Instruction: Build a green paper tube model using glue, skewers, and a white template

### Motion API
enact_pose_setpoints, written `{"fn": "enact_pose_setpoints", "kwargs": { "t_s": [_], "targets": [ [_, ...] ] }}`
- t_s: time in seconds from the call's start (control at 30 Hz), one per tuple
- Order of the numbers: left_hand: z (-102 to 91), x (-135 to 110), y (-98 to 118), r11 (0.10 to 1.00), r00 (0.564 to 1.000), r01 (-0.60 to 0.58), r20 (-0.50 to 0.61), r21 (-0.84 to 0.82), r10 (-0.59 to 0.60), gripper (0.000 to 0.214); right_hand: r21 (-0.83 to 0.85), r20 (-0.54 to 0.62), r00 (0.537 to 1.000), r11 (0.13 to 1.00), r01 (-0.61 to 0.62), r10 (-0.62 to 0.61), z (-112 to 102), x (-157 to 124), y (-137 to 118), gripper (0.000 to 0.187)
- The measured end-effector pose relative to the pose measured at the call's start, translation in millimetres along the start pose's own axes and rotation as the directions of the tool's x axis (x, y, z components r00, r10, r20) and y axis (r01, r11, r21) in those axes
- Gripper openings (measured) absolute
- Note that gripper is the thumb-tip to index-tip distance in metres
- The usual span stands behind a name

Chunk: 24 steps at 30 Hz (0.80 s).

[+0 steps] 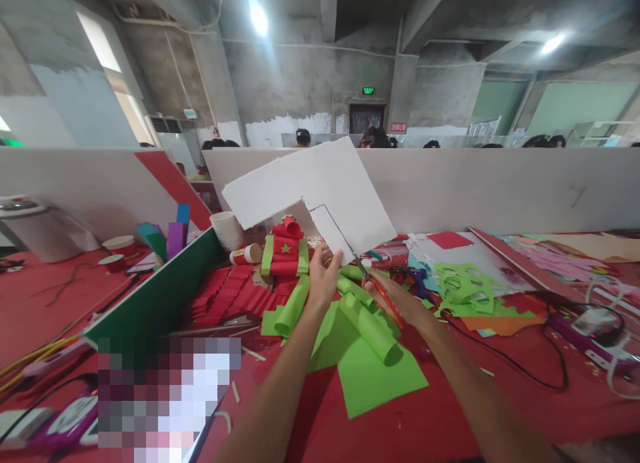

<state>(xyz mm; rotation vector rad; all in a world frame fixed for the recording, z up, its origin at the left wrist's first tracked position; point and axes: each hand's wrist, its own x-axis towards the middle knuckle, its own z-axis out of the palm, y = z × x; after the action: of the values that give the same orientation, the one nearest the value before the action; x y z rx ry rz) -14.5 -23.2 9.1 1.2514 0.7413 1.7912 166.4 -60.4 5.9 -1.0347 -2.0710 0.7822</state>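
Observation:
My left hand [325, 273] pinches the lower edge of a large white sheet of card [345, 183], which is held up above the table. A dark line is drawn on the card, running down toward its lower edge. In my right hand [393, 293] is a pair of scissors [383, 293] with red-orange handles. Their blades meet the card's lower edge close to my left fingers, along the drawn line. Below my hands lie green sheets [385, 376] and a rolled green piece [370, 329].
Behind my left hand stands a red and green craft piece [286, 249] with a star. Folded red strips [225, 296], a glue bottle [246, 254] and a green divider [160, 283] are on the left. Cut green scraps [460, 286] and a blue glue gun [419, 279] lie right.

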Motion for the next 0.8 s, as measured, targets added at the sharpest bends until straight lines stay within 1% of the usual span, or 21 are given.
{"fn": "enact_pose_setpoints", "kwargs": {
  "t_s": [0.1,0.37,0.5,0.67,0.8],
  "targets": [
    [-0.8,0.1,-0.8,1.0,1.0,-0.005,-0.005,0.01,0.005,0.029,-0.04,-0.02,1.0,0.999,0.009,-0.009,0.8,0.8,-0.9,0.031],
    [-1.8,1.6,-2.9,1.0,1.0,-0.012,-0.009,0.021,0.012,0.031,-0.061,-0.042,0.999,0.998,0.002,-0.005,4.0,2.0,0.2,0.03],
    [-1.5,1.2,-2.7,0.999,1.0,-0.019,-0.011,0.035,0.02,0.029,-0.061,-0.042,0.999,0.998,-0.017,0.014,4.2,0.8,-1.9,0.031],
    [-1.1,0.6,-3.2,1.0,1.0,-0.003,-0.013,0.021,0.003,0.032,-0.059,-0.05,0.997,0.996,-0.065,0.063,3.0,0.0,-6.5,0.032],
    [-1.1,0.7,-3.6,1.0,1.0,-0.004,-0.012,0.015,0.004,0.031,-0.1,-0.07,0.996,0.993,-0.06,0.053,3.2,0.0,-10.2,0.032]
  ]
}}
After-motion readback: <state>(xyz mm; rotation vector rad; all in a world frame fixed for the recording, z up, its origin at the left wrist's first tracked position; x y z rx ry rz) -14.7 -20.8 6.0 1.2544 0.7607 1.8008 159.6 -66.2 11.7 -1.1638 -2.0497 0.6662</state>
